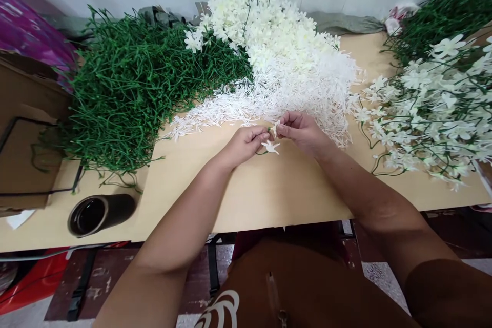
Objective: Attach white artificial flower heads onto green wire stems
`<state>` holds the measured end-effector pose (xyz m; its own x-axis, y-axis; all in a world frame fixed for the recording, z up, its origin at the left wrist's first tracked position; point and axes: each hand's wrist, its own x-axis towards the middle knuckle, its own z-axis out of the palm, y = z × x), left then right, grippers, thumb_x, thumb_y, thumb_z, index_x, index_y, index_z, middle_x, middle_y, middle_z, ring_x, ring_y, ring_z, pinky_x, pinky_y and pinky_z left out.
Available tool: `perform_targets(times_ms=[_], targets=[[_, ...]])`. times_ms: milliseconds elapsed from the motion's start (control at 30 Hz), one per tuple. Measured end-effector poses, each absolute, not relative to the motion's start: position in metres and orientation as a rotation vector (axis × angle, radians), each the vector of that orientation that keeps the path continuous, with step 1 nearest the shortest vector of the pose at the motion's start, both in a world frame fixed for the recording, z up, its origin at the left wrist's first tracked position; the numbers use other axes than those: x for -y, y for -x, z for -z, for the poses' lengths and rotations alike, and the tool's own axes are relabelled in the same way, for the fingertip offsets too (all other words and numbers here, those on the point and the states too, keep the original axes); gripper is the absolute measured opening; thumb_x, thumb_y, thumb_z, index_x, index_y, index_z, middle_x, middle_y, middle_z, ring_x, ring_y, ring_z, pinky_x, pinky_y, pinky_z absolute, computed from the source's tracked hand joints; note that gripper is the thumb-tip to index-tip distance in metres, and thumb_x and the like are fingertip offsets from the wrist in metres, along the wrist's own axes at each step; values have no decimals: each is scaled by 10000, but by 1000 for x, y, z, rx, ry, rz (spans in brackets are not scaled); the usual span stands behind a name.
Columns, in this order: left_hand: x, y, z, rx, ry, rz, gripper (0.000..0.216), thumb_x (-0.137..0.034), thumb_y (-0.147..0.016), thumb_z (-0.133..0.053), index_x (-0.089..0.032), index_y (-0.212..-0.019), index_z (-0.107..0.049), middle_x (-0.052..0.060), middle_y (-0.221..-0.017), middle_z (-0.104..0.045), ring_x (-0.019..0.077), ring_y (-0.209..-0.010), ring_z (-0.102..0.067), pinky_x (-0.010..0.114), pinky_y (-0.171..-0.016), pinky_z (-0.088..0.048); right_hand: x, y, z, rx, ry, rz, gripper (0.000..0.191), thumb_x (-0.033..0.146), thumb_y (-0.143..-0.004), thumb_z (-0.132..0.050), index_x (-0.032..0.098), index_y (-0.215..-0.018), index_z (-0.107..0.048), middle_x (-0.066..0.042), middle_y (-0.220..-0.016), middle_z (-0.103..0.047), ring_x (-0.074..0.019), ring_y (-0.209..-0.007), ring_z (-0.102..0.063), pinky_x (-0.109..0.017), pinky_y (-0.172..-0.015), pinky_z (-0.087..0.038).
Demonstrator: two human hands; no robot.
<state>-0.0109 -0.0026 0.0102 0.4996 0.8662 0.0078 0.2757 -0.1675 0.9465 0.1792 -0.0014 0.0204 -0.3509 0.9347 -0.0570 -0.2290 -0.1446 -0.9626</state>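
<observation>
Over the middle of the table, my left hand (249, 144) is closed on a green artificial flower stem (262, 152). One white artificial flower (270, 147) shows just below its fingertips. Close against it, my right hand (302, 132) pinches another small white artificial flower (274, 128) at the stem's upper end. Whether that flower is seated on the stem cannot be made out. Behind my hands lies a spread of thin white sticks (265, 95), with a heap of loose cream-white blossoms (265, 25) beyond it.
A large pile of green stems (126, 82) covers the left of the table (246, 200). At the right lie flowered stems (442, 113), with more green stems (449, 15) behind. A dark cup (102, 213) stands near the front left edge, by a cardboard box (28, 113).
</observation>
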Motion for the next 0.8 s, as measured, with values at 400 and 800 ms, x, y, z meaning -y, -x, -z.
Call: perform_targets(times_ms=[400,800], targets=[[4,13,-18,-938,-1610,-734,330,-446,-829,-666,-165,-657,-663,-10,-559,-494,111,-528,-390,266,-544,-299,0,-183,-14,1090,851,-1776,432,447,-556,-936,179,-672,-618,32,-679,-654,-109,-702,-645,-300,-791,-563],[2,14,-14,-910,-1670,-789,435,-569,-788,-648,-169,-622,-610,14,-610,-530,136,-606,-464,273,-593,-350,1,-182,-16,1207,960,-1664,486,504,-504,-937,175,-667,-619,17,-665,-663,-109,-664,-631,-258,-687,-513]])
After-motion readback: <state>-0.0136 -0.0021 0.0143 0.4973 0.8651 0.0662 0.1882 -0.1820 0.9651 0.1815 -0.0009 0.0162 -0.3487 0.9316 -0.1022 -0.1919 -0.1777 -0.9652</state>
